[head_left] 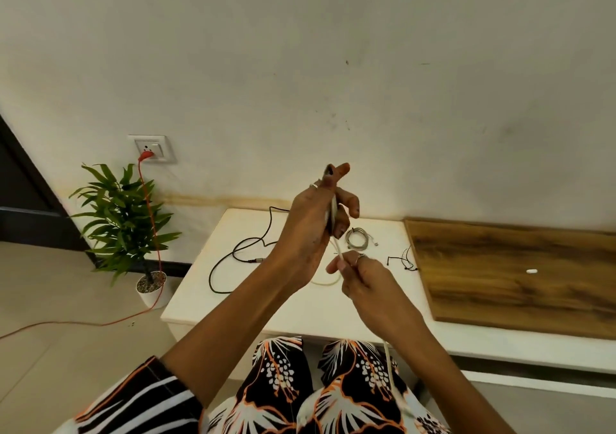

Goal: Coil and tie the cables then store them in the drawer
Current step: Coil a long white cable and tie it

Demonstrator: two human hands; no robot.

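My left hand (pixel 316 220) is raised over the white table (pixel 266 303) and grips several loops of a white cable (pixel 337 248) in its palm. Just below it, my right hand (pixel 363 280) pinches the same cable between thumb and fingers. The cable's loose end hangs down past my right wrist onto my lap. A grey cable (pixel 357 237), coiled, lies on the table behind my hands. A long black cable (pixel 233 257) sprawls uncoiled across the table's left part. No drawer shows.
Small black ties (pixel 405 260) lie at the table's right by a wooden top (pixel 520 277) with a small white piece (pixel 531 271) on it. A potted plant (pixel 126 226) stands on the floor at left. A red cord (pixel 151 220) runs from a wall socket (pixel 152 148).
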